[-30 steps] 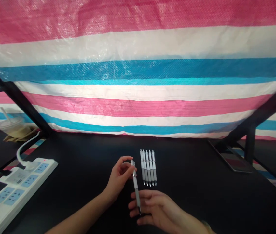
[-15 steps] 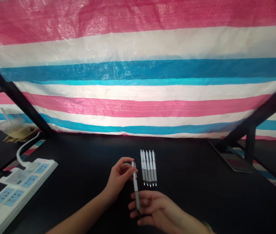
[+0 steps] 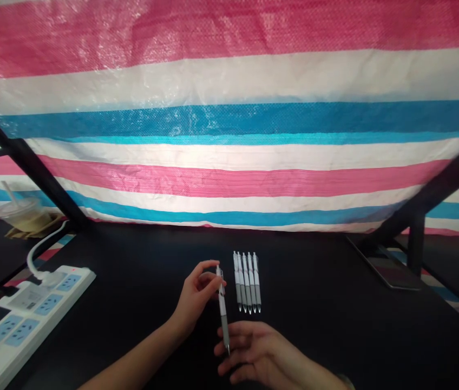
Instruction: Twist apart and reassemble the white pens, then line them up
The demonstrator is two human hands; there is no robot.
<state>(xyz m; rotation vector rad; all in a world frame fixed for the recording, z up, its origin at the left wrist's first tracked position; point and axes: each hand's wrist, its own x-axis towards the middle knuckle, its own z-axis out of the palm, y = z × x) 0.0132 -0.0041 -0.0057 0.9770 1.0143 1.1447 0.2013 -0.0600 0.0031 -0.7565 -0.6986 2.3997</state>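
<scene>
From the head camera, the left hand point(image 3: 195, 295) pinches a white retractable pen point(image 3: 222, 309) near its top, tip down, its fingers partly hiding the clip end. The open right hand point(image 3: 258, 349) sits at the tip; contact cannot be made out. Five similar pens point(image 3: 246, 281) lie side by side on the black table point(image 3: 327, 303), well apart from a power strip point(image 3: 30, 309).

Five white-and-grey retractable pens point(image 3: 246, 281) lie in a row on the black tabletop point(image 3: 314, 330), and a sixth matching pen point(image 3: 222, 306) stands between one left hand point(image 3: 195, 292) and one right hand point(image 3: 260, 349). There is one white plastic power strip point(image 3: 30, 309), one clear plastic cup point(image 3: 17, 213) with one straw, and one dark smartphone point(image 3: 387, 272).
</scene>
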